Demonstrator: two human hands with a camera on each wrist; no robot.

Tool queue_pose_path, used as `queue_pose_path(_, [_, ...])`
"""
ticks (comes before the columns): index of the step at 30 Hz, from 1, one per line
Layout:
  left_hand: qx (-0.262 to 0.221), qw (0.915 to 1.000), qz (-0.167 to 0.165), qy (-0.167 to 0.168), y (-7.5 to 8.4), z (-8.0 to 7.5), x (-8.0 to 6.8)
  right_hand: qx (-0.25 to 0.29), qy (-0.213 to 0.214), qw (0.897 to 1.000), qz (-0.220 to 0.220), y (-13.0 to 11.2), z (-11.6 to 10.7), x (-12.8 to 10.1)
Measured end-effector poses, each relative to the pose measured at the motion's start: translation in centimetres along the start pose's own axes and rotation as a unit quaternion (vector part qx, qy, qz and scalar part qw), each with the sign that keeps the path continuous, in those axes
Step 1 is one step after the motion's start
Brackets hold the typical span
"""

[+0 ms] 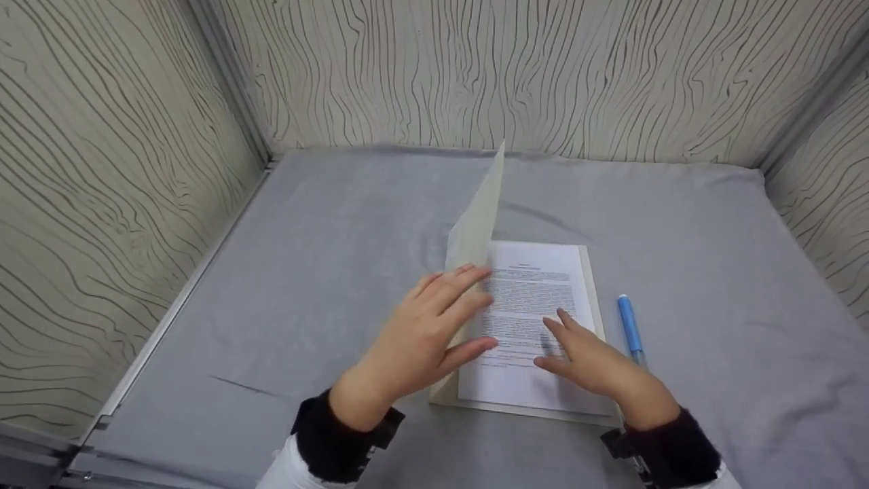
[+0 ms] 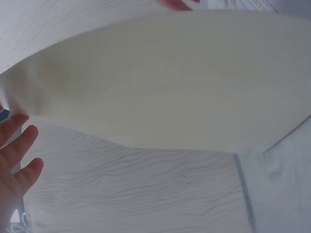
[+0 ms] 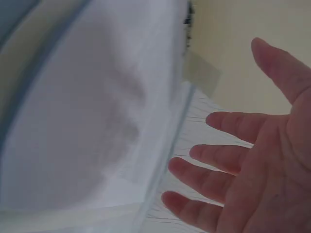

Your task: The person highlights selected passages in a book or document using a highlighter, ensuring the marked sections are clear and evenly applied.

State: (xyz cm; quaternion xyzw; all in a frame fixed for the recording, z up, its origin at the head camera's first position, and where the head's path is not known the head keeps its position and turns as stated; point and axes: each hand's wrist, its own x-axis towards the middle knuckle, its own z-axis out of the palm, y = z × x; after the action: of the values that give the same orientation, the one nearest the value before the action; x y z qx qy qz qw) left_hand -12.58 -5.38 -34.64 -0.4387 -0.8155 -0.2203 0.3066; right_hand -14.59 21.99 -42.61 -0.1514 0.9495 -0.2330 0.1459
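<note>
Lying mid-surface (image 1: 326, 272): cream folder (image 1: 590, 285), cover (image 1: 478, 217) standing raised. Left hand (image 1: 424, 333) propping that cover with straight fingers (image 1: 461, 278). Right hand (image 1: 590, 360) resting relaxed, released, on printed sheet (image 1: 536, 299). Blue pen (image 1: 630, 326) lying just right.

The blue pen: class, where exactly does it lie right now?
In the head view the blue pen lies on the grey table, just right of the open folder, beside the right hand.

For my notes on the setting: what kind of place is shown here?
Probably a small enclosed recording booth: wood-grain panel walls on three sides, a grey cloth-covered table, and only a folder, printed sheet and blue pen.
</note>
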Motion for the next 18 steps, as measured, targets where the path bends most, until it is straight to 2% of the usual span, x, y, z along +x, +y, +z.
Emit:
queue_pose_path(3, [0.01,0.998,-0.031,0.054,-1.2,-1.6,-1.7,0.0,-0.033,0.999,0.01,0.8,0.7,0.0])
queue_pose_path(5, [0.032,0.9937,-0.072,0.079,-1.8,-2.8,-3.2,-0.007,-0.049,0.999,0.003,1.3,1.0,-0.2])
queue_pose_path(7, [0.069,0.9853,-0.12,0.1,-2.6,-4.0,-4.8,-0.021,-0.053,0.998,-0.009,1.7,1.2,-0.4])
queue_pose_path(9, [0.113,0.9711,-0.187,0.097,-3.4,-5.0,-6.5,-0.033,-0.043,0.998,-0.019,2.0,1.3,-0.6])
queue_pose_path(11, [0.155,0.9489,-0.269,0.057,-4.1,-5.8,-8.1,-0.04,-0.031,0.999,-0.02,2.0,1.4,-0.8])
queue_pose_path(13, [0.19,0.922,-0.337,-0.008,-4.8,-6.0,-9.5,-0.046,-0.022,0.999,-0.013,2.0,1.5,-1.0])
queue_pose_path(16, [0.219,0.8879,-0.389,-0.111,-5.5,-5.0,-11.5,-0.055,-0.017,0.998,-0.005,1.8,1.8,-1.0])
queue_pose_path(18, [0.211,0.8725,-0.409,-0.164,-5.9,-3.9,-12.6,-0.062,-0.015,0.998,-0.006,1.8,2.1,-0.8])
